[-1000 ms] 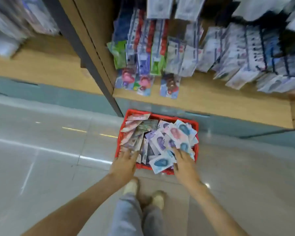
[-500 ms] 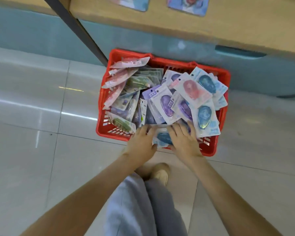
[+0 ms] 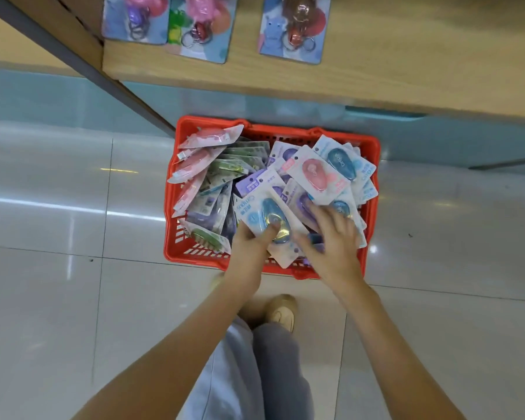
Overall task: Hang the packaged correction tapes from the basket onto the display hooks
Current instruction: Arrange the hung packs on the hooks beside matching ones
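Observation:
A red plastic basket (image 3: 194, 253) stands on the tiled floor, filled with several packaged correction tapes in pink, green, purple and blue. My left hand (image 3: 250, 247) holds a blue correction tape pack (image 3: 264, 212), thumb on its blister, lifted a little above the pile at the basket's near side. My right hand (image 3: 331, 237) reaches into the pile beside it, spread fingers resting on a purple pack (image 3: 299, 198) and a blue one. A pink pack (image 3: 317, 175) lies on top at the right. No display hooks are in view.
A wooden shelf base (image 3: 376, 80) runs across the top, with three carded keyring packs (image 3: 294, 28) lying on it. A dark upright post (image 3: 109, 83) slants down toward the basket's left corner. My legs and one shoe (image 3: 281, 312) are just below the basket.
The view has tilted down toward the basket. My left hand has picked up a blue pack from the near edge and my right hand has moved deeper onto the pile.

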### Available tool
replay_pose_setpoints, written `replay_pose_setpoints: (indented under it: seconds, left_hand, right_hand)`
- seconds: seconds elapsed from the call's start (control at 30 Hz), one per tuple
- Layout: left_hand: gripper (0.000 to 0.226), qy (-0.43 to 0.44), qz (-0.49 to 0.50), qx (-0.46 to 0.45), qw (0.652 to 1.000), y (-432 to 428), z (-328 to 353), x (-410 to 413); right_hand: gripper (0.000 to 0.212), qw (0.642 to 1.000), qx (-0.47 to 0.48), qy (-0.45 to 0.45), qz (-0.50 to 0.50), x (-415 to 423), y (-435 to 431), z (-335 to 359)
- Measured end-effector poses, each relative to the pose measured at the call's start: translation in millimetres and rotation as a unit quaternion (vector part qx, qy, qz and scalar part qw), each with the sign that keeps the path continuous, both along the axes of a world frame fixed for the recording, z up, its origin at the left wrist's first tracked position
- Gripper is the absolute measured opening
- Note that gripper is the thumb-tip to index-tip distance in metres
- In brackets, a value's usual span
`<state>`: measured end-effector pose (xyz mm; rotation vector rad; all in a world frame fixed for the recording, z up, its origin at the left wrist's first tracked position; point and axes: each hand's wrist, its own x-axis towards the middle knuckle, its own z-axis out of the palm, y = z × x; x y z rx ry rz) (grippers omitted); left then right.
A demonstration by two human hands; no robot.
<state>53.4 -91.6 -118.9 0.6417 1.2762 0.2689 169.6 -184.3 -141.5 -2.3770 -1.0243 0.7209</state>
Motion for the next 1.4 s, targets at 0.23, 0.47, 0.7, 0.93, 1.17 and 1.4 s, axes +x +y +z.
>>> replay_pose_setpoints:
  seconds: [0.23,0.47,0.7,0.93,1.17,1.4]
  left_hand:
    - [0.024,0.074,-0.096,-0.002,0.993,7.4,-22.9,-11.7]
    - [0.031,0.069,-0.145,0.013,0.987,3.6,69.5,-23.5]
    - [0.031,-0.102,-0.201,0.086,0.97,15.6,268.7,-6.0]
    - [0.04,-0.118,-0.211,0.267,0.933,50.0,477.0,-16.9]
    - [0.041,-0.141,-0.139,0.443,0.874,73.6,646.1,-33.6]
    - [0.035,-0.178,-0.133,0.536,0.815,93.6,770.8,-61.2]
  right_hand:
    - [0.093,0.981,-0.156,0.009,-0.119,32.7,-17.1,-39.6]
    - [0.088,0.971,-0.058,0.122,-0.2,5.9,-42.7,89.3]
    - [0.091,0.988,0.039,0.137,-0.056,-8.5,-8.0,303.6]
    - [0.087,0.991,0.08,0.075,0.08,-6.7,27.2,515.4]
    - [0.093,0.973,0.17,-0.035,0.152,-13.5,64.4,675.3]
    - [0.094,0.927,0.315,-0.09,0.18,-22.5,98.6,778.9]
